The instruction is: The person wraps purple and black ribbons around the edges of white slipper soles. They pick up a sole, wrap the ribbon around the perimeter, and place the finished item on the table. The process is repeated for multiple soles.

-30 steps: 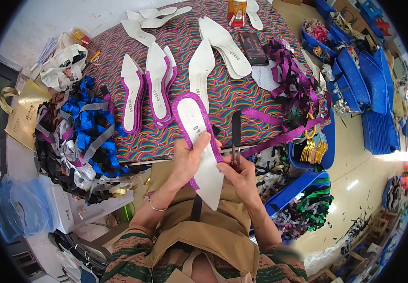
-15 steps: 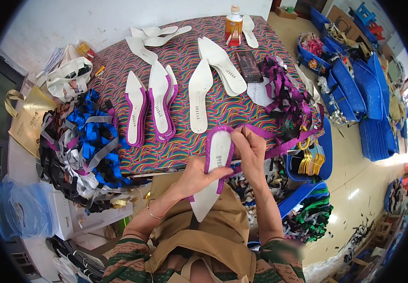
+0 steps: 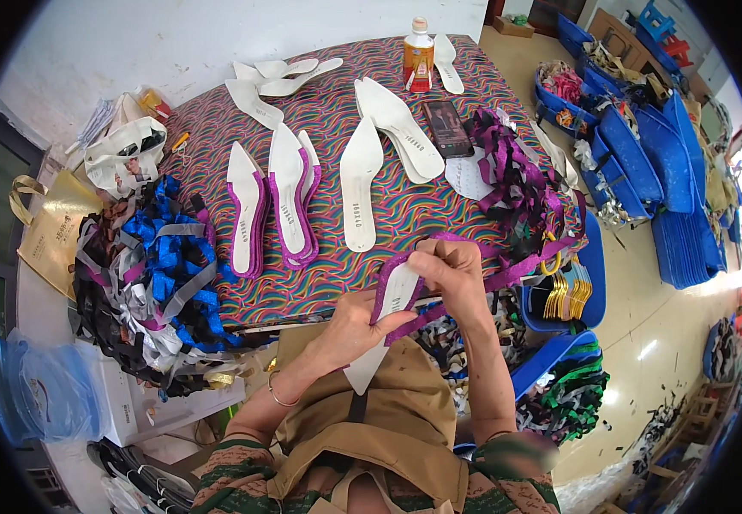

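Note:
My left hand [image 3: 354, 327] grips the middle of a white pointed shoe insole [image 3: 399, 289], its tip toward my brown apron [image 3: 388, 411]. Glittery purple trim strip [image 3: 517, 272] runs round the insole's rounded heel end. At that end, my right hand [image 3: 455, 276] pinches the strip against the edge, thumb on the white face. Beyond my hands, purple-edged insoles lie in stacks [image 3: 242, 231] on the patterned table [image 3: 320, 287]. A plain white insole [image 3: 358, 201] lies beside them, with a stack of white insoles [image 3: 405, 133] further back.
Purple strips [image 3: 512, 163] are heaped at the table's right, near a phone [image 3: 448, 128] and a drink bottle [image 3: 419, 60]. Blue, black and grey strips [image 3: 157, 274] pile at the left. Blue bins [image 3: 559, 360] with scraps and insoles stand to the right.
My right hand has shifted its pinch onto the heel edge, with the thumb now over the insole's white face. The insole has tilted slightly to the right; my left hand keeps its hold.

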Motion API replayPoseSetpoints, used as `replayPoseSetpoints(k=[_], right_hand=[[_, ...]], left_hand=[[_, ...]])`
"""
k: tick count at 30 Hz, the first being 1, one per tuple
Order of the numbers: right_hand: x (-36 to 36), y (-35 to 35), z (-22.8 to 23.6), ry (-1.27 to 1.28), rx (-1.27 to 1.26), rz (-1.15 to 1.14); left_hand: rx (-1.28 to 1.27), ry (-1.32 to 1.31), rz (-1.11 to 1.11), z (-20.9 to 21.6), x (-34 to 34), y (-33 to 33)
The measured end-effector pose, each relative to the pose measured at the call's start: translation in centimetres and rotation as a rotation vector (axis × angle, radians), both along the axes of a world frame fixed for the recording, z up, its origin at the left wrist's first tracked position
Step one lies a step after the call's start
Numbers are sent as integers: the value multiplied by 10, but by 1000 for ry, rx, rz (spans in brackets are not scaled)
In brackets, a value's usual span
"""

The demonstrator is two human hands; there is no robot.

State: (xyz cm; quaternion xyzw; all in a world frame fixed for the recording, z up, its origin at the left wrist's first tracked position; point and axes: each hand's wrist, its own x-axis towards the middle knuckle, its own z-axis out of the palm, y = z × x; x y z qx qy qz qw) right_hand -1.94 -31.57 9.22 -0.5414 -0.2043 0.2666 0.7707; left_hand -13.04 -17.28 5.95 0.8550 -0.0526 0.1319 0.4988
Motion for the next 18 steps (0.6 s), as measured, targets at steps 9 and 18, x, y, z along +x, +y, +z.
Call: replayPoseSetpoints(k=[9, 18], right_hand=[[6, 44, -58, 428, 349, 4], [9, 31, -48, 137, 262, -205]], left_hand=[[-1176, 314, -591, -22, 20, -5], [-1261, 494, -373, 2, 4, 13]])
